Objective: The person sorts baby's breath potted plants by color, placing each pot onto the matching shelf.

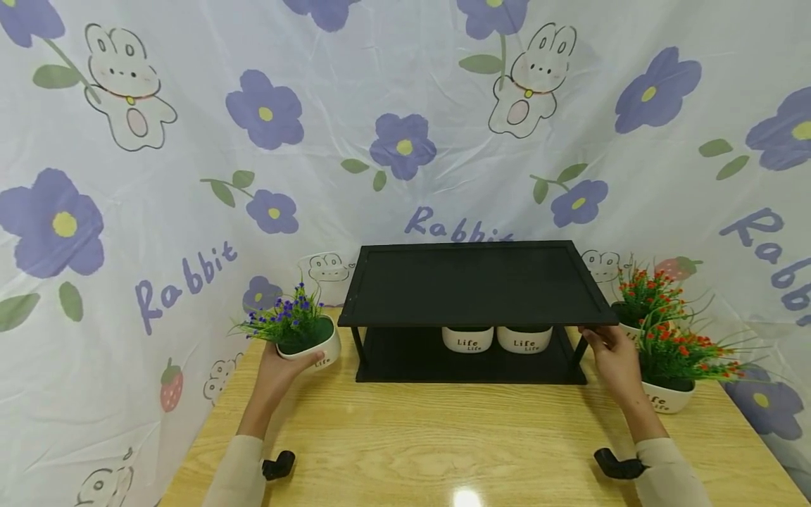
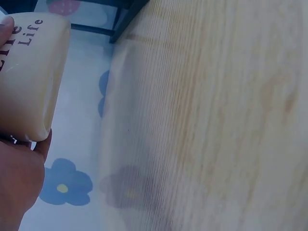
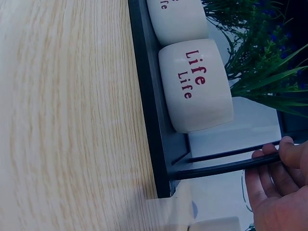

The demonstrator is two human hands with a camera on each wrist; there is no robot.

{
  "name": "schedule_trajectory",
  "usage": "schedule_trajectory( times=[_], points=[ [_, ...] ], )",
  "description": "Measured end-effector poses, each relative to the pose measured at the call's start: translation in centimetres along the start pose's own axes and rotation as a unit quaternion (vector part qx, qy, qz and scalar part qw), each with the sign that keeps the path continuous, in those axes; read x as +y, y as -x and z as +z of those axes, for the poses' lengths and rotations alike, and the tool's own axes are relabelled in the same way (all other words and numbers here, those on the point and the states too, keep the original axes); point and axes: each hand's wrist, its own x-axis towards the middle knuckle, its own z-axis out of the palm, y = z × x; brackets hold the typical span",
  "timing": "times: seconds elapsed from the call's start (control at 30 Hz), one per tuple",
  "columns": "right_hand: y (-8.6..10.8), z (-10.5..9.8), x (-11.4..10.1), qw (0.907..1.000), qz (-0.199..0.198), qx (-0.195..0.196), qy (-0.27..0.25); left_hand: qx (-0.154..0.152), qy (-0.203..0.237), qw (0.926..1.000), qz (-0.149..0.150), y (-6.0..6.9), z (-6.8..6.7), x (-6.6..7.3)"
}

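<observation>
At the left of the head view, the left hand (image 1: 283, 373) grips a white pot (image 1: 326, 352) of blue-purple flowers, thumb on its front; in the left wrist view the pot (image 2: 33, 82) shows beside the hand (image 2: 19, 178). A two-tier black shelf (image 1: 475, 282) stands in the middle. The right hand (image 1: 616, 360) is at its right end; in the right wrist view the fingers of that hand (image 3: 281, 183) pinch the shelf's side post (image 3: 221, 169). Two white "Life" pots (image 1: 467, 339) (image 3: 197, 86) stand on the lower tier, their plants partly hidden.
Two white pots with red-flowered plants (image 1: 668, 398) stand right of the shelf, close to the right forearm. The wooden table (image 1: 443, 436) spans the front, and a patterned cloth (image 1: 355, 84) hangs behind. A black object shows at each sleeve.
</observation>
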Motion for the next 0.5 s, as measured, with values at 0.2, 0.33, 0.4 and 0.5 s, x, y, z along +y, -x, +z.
schedule_trajectory(
  times=[0.2,0.33,0.4,0.5],
  points=[
    [0.1,0.1,0.2,1.0000,-0.003,0.000,0.001,0.009,0.002,0.9998,0.016,1.3,-0.1,0.3],
    [0.1,0.0,0.4,1.0000,-0.009,0.000,0.002,0.015,-0.005,0.9996,0.022,2.3,-0.1,0.6],
    [0.1,0.0,0.3,0.9999,-0.010,0.001,0.001,0.013,-0.007,0.9995,0.027,2.8,0.0,0.7],
    [0.1,0.0,0.1,1.0000,-0.009,0.000,0.000,0.011,-0.008,0.9992,0.038,3.6,0.3,0.9]
  ],
)
